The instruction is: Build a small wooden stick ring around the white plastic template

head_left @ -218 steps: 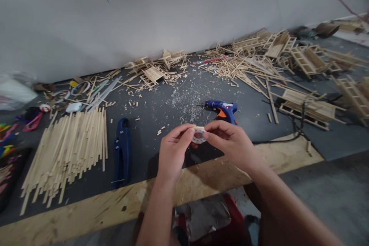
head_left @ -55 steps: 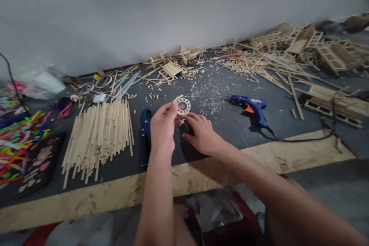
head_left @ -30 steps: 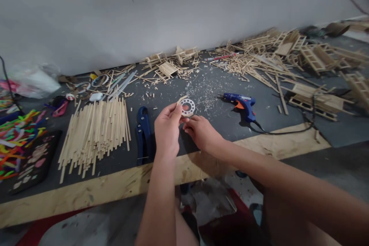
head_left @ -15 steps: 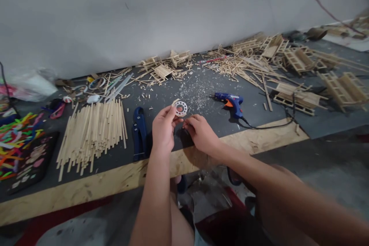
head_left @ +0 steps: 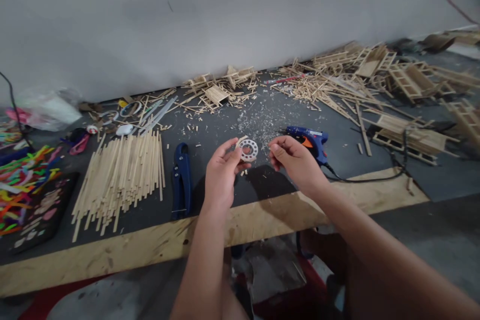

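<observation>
A plywood strip edges the near side of the dark worktop. Dark surface shows between the left hand and the blue cutter to its left, and a narrow gap parts it from the right hand, which partly covers the blue glue gun.

The white ring is raised above the worktop in the left hand's thumb-and-finger grip: flat, pierced by small holes around a large central opening. The right hand's grip is pinched together; whether it holds anything, I cannot tell.
</observation>
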Action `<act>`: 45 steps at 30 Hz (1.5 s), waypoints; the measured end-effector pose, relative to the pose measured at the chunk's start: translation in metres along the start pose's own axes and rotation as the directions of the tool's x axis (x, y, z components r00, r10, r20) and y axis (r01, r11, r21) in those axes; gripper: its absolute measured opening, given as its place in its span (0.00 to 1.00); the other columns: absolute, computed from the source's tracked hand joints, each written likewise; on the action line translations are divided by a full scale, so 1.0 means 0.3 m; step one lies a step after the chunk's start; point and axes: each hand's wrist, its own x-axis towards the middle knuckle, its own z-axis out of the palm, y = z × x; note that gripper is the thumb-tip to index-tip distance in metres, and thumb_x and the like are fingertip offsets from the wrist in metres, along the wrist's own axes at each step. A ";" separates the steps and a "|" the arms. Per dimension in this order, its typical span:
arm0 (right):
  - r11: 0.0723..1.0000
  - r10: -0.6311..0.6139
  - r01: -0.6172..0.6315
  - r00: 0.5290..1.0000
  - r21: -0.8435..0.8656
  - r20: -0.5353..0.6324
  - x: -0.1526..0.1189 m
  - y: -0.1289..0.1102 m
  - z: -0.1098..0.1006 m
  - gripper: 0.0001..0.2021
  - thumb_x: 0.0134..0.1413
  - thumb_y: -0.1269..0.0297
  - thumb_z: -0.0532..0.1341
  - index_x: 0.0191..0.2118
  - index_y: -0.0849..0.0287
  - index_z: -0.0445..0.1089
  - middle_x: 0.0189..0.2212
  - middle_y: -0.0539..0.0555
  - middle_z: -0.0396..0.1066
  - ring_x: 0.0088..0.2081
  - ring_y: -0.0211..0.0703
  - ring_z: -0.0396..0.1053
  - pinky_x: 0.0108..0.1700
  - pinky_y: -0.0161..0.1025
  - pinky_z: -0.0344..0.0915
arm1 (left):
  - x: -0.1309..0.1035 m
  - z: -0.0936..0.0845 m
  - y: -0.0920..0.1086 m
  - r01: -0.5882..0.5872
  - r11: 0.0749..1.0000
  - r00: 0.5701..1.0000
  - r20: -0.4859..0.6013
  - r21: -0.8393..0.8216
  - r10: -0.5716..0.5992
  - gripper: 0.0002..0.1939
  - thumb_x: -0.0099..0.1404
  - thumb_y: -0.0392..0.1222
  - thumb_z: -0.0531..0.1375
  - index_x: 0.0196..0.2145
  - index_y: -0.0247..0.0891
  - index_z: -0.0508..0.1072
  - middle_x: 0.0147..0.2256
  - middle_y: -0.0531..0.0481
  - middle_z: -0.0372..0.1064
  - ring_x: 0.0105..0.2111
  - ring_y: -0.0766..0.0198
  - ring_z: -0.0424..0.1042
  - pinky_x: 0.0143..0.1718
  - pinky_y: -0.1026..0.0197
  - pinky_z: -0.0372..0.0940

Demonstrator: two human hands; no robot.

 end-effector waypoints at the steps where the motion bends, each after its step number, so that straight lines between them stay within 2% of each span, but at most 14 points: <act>1: 1.000 0.005 -0.005 1.000 0.028 0.003 0.002 -0.002 -0.007 0.09 0.51 0.57 0.59 0.34 0.57 0.63 0.22 0.45 0.62 0.23 0.32 0.60 0.25 0.32 0.59 | -0.001 0.002 0.000 0.002 1.000 1.000 0.001 0.007 -0.002 0.21 0.53 0.43 0.64 0.45 0.38 0.69 0.32 0.48 0.74 0.29 0.65 0.72 0.30 0.64 0.68; 8: 0.982 0.127 -0.125 0.992 0.138 -0.004 -0.004 -0.024 -0.053 0.10 0.46 0.60 0.64 0.34 0.58 0.67 0.26 0.47 0.66 0.27 0.32 0.66 0.34 0.35 0.65 | -0.016 0.016 0.006 0.030 0.999 0.999 0.023 0.039 -0.031 0.19 0.54 0.43 0.63 0.45 0.38 0.71 0.33 0.47 0.74 0.29 0.65 0.72 0.29 0.63 0.68; 13: 0.972 0.181 -0.181 0.983 0.148 0.013 -0.014 -0.014 -0.049 0.11 0.45 0.62 0.65 0.36 0.58 0.68 0.27 0.47 0.69 0.29 0.34 0.69 0.38 0.37 0.66 | -0.020 0.022 0.000 0.038 0.999 0.999 0.033 0.031 -0.039 0.16 0.54 0.42 0.63 0.42 0.37 0.71 0.32 0.47 0.74 0.28 0.67 0.71 0.29 0.64 0.69; 22: 0.981 0.138 -0.144 0.989 0.131 0.049 -0.019 -0.004 -0.034 0.09 0.49 0.62 0.62 0.37 0.57 0.69 0.29 0.48 0.70 0.29 0.34 0.68 0.36 0.36 0.66 | -0.026 0.035 -0.004 0.040 0.998 0.997 0.067 0.050 -0.043 0.14 0.54 0.40 0.63 0.39 0.36 0.72 0.30 0.48 0.73 0.28 0.66 0.71 0.26 0.65 0.69; 28: 0.984 0.130 -0.135 0.990 0.119 0.047 -0.009 0.000 -0.040 0.11 0.51 0.61 0.60 0.41 0.57 0.71 0.30 0.49 0.69 0.31 0.34 0.67 0.40 0.39 0.66 | -0.029 0.034 -0.001 0.065 0.995 0.994 0.083 0.073 -0.071 0.13 0.54 0.42 0.62 0.38 0.37 0.72 0.30 0.49 0.73 0.28 0.64 0.72 0.24 0.65 0.69; 33: 0.950 0.217 -0.224 0.975 0.220 0.057 -0.008 -0.012 -0.049 0.07 0.48 0.62 0.62 0.35 0.58 0.71 0.30 0.50 0.71 0.31 0.36 0.70 0.40 0.40 0.68 | -0.033 0.025 0.007 0.075 0.995 0.993 0.089 0.060 -0.080 0.13 0.54 0.42 0.62 0.38 0.36 0.71 0.29 0.48 0.73 0.26 0.65 0.71 0.24 0.65 0.69; 36: 0.926 0.256 -0.272 0.962 0.262 0.095 -0.012 -0.022 -0.049 0.07 0.47 0.62 0.63 0.34 0.58 0.70 0.33 0.52 0.72 0.35 0.40 0.71 0.39 0.40 0.69 | -0.036 0.014 0.011 0.090 0.994 0.991 0.099 0.054 -0.095 0.12 0.54 0.42 0.63 0.38 0.37 0.71 0.30 0.48 0.73 0.27 0.64 0.72 0.24 0.64 0.69; 38: 0.929 0.246 -0.260 0.965 0.262 0.086 -0.015 -0.025 -0.047 0.07 0.46 0.62 0.64 0.33 0.58 0.70 0.32 0.52 0.71 0.36 0.39 0.70 0.38 0.40 0.68 | -0.038 0.009 0.012 0.095 0.994 0.990 0.094 0.059 -0.100 0.12 0.54 0.42 0.63 0.37 0.37 0.71 0.30 0.48 0.73 0.27 0.64 0.72 0.23 0.64 0.69; 42: 0.958 0.186 -0.182 0.983 0.222 0.005 -0.019 -0.023 -0.038 0.07 0.46 0.62 0.64 0.33 0.57 0.70 0.26 0.48 0.68 0.28 0.34 0.66 0.33 0.35 0.65 | -0.042 0.009 0.012 0.104 0.992 0.990 0.093 0.066 -0.110 0.11 0.54 0.41 0.63 0.36 0.37 0.71 0.27 0.50 0.72 0.25 0.64 0.72 0.21 0.65 0.68; 45: 0.973 0.159 -0.154 0.987 0.174 -0.016 -0.023 -0.021 -0.028 0.07 0.46 0.62 0.64 0.33 0.57 0.70 0.26 0.48 0.68 0.27 0.34 0.66 0.32 0.35 0.63 | -0.043 0.014 0.010 0.113 0.991 0.986 0.114 0.076 -0.122 0.10 0.54 0.41 0.63 0.34 0.37 0.71 0.27 0.50 0.72 0.24 0.65 0.71 0.20 0.65 0.68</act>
